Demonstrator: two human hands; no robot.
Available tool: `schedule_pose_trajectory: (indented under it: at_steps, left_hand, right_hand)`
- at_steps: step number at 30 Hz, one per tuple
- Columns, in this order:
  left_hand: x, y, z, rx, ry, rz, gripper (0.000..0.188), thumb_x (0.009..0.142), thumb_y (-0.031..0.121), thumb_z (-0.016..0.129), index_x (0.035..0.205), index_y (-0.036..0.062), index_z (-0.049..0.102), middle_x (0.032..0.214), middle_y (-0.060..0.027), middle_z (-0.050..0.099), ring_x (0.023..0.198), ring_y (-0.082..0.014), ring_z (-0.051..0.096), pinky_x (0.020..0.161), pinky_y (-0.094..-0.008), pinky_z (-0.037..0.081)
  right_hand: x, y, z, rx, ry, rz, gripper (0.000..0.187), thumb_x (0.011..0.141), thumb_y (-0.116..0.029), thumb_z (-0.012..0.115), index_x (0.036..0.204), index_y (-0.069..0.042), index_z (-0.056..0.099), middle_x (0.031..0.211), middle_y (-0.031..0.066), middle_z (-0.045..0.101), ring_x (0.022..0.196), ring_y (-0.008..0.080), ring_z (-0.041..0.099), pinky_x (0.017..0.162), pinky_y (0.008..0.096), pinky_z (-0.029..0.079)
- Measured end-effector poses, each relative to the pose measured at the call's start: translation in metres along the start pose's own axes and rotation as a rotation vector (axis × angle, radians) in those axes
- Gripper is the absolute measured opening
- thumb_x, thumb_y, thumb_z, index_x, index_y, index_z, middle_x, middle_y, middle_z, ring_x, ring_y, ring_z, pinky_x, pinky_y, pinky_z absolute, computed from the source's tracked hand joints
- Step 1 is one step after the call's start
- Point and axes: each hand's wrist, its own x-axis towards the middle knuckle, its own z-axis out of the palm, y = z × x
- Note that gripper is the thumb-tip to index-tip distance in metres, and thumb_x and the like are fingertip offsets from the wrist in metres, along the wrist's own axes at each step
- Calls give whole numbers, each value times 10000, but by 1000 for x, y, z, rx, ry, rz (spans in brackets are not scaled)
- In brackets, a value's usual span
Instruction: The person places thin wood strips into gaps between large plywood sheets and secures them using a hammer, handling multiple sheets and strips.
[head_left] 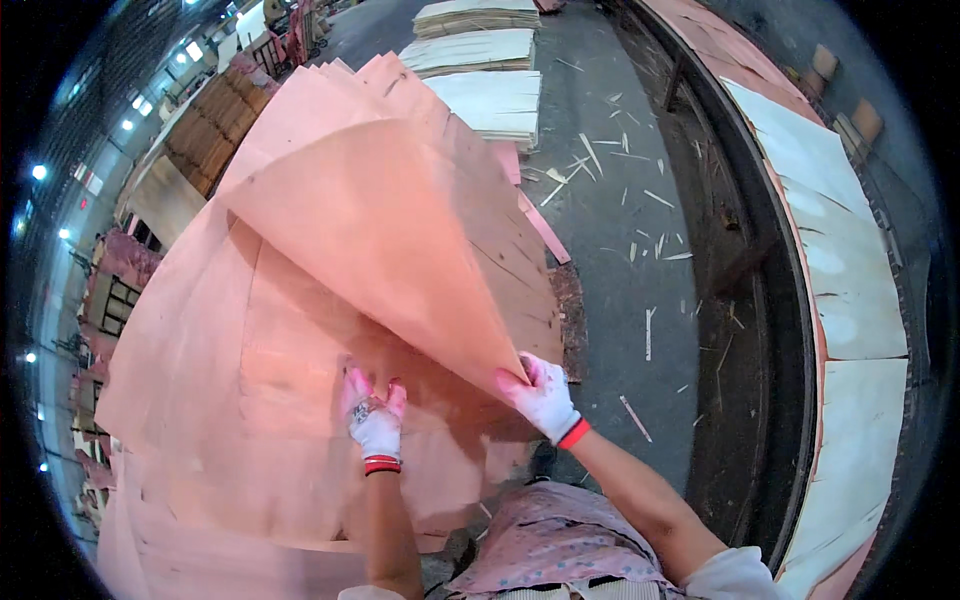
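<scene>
A large pile of thin pink wood veneer sheets spreads in front of me. My right hand, in a white glove stained pink, pinches the near right corner of the top veneer sheet. That sheet is lifted and curls over, its raised edge running diagonally across the pile. My left hand, gloved the same way, lies over the sheets beneath with thumb and fingers apart. It holds nothing that I can see.
Stacks of pale veneer stand on the floor ahead. Wood splinters litter the grey floor to the right. Beyond runs a long dark metal frame beside white sheets laid over pink ones. Brown stacks stand at the far left.
</scene>
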Motion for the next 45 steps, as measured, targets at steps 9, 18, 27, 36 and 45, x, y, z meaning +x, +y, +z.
schedule_pose_trajectory:
  at_steps: [9, 18, 27, 36, 45]
  left_hand:
    - [29, 27, -18, 558, -65, 235, 753, 716, 285, 676, 1386, 97, 390, 1054, -153, 563, 934, -320, 558, 794, -444, 461]
    - [54, 19, 1, 281, -120, 19, 762, 729, 203, 707, 1404, 99, 370, 992, -169, 639, 783, -318, 601, 710, -391, 495]
    - [63, 18, 7, 275, -258, -74, 872, 774, 236, 680, 1488, 184, 184, 878, -162, 646, 687, -306, 602, 643, -415, 487]
    - [60, 31, 55, -140, -329, -289, 906, 811, 276, 667, 1506, 255, 86, 1297, -195, 485, 758, -291, 620, 656, -416, 513]
    - [100, -44, 143, -776, -572, -691, 662, 841, 447, 647, 1362, 123, 398, 877, -101, 625, 802, -219, 608, 777, -333, 520]
  right_hand:
    - [-6, -3, -76, 315, 207, 82, 273, 857, -94, 672, 1094, 29, 618, 1015, 50, 668, 910, 103, 581, 802, 266, 476]
    - [25, 14, -140, 288, 442, 35, 262, 842, -86, 694, 1080, -3, 624, 971, 26, 663, 815, 72, 561, 693, 243, 466]
    - [49, 37, -198, 181, 576, -28, 287, 860, -114, 674, 1115, -2, 604, 1024, 34, 654, 886, 95, 576, 780, 252, 467]
    - [-6, 61, -271, 144, 840, -2, 252, 870, -141, 676, 1075, -7, 615, 978, 22, 656, 840, 87, 561, 739, 250, 469]
    - [15, 4, -260, -229, 735, -236, 252, 800, -239, 696, 942, -34, 664, 822, 147, 680, 733, 244, 667, 663, 334, 512]
